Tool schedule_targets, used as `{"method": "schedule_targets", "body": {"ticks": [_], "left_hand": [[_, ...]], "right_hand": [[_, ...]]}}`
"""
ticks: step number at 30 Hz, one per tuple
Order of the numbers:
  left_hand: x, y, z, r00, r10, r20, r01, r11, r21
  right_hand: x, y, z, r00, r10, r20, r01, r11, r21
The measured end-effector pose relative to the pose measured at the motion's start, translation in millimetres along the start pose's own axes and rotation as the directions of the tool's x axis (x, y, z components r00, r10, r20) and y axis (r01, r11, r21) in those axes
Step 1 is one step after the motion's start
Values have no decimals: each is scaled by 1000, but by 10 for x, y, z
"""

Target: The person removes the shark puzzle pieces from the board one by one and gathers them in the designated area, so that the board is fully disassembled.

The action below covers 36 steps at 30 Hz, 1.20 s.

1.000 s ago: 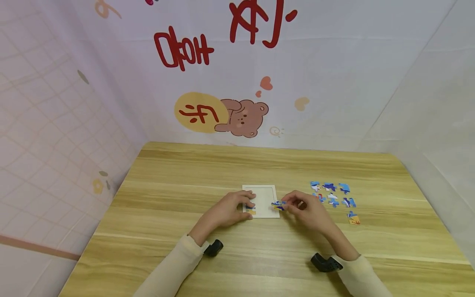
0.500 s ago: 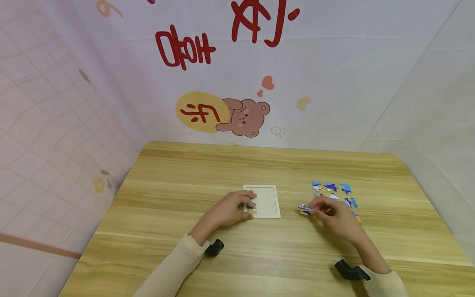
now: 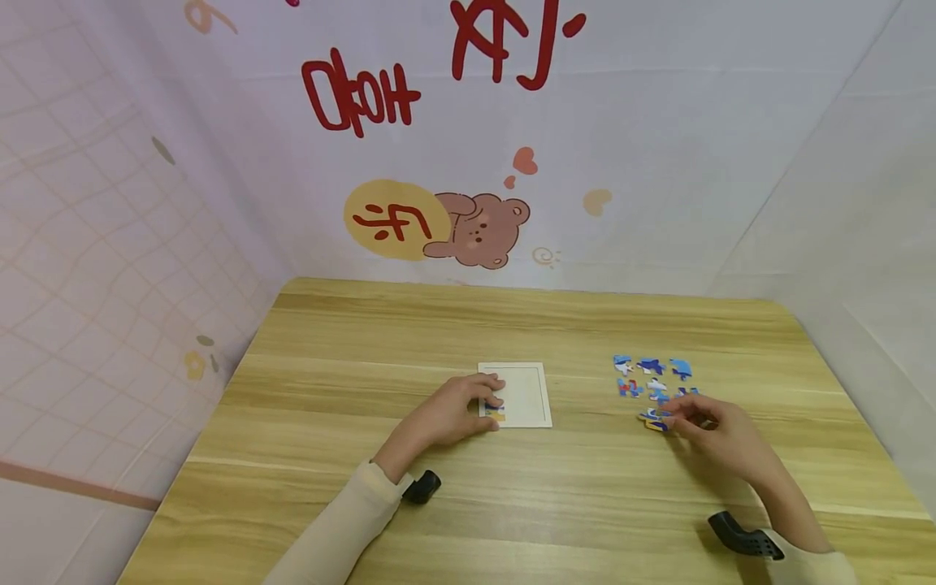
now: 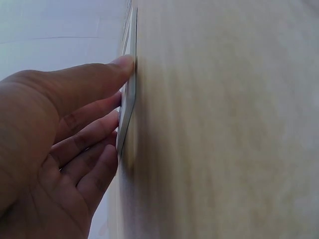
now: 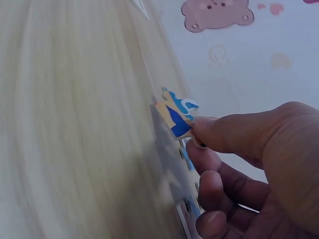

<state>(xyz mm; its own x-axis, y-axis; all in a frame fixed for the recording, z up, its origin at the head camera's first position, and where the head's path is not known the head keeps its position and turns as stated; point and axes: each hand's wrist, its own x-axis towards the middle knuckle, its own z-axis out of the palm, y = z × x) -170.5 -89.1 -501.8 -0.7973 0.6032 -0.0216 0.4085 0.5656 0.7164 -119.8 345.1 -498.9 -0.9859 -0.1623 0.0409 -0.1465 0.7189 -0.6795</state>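
My left hand (image 3: 448, 413) rests on the left side of a white puzzle board (image 3: 525, 396), thumb at its near edge and fingertips on its surface. In the left wrist view the board's thin edge (image 4: 131, 92) meets the thumb. A blue and yellow piece (image 3: 496, 413) lies in the board's near left corner, partly covered by the fingers. My right hand (image 3: 720, 435) pinches a jigsaw piece (image 5: 174, 117) between thumb and index finger, tilted and close over the table. This piece is blue, white and yellow. Beneath and beyond it lie several loose jigsaw pieces (image 3: 650, 366), some hidden by the hand.
The wooden table (image 3: 409, 325) ends at a white cloth backdrop (image 3: 658, 162) with a printed bear (image 3: 486, 231) and red characters. Cloth also hangs at both sides. Black wrist mounts (image 3: 422, 487) sit at both sleeves.
My right hand has carried the pinched jigsaw piece from the board's right edge rightward to the loose pieces. The left hand has stayed in place on the board.
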Motion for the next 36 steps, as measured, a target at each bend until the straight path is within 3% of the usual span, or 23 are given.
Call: {"method": "schedule_targets", "body": {"ticks": [10, 18, 30, 36], "left_hand": [[3, -20, -1, 1000, 3, -7, -3, 1000, -2], [10, -17, 0, 1000, 3, -2, -3, 1000, 1], [14, -19, -4, 1000, 7, -3, -7, 1000, -8], [12, -6, -18, 1000, 4, 4, -4, 1000, -5]], "right_hand": [[9, 83, -43, 999, -16, -44, 9, 989, -150], [30, 96, -29, 989, -99, -112, 62, 952, -300], [38, 73, 8, 976, -159, -149, 103, 939, -329], [41, 37, -28, 981, -124, -150, 80, 959, -273]]}}
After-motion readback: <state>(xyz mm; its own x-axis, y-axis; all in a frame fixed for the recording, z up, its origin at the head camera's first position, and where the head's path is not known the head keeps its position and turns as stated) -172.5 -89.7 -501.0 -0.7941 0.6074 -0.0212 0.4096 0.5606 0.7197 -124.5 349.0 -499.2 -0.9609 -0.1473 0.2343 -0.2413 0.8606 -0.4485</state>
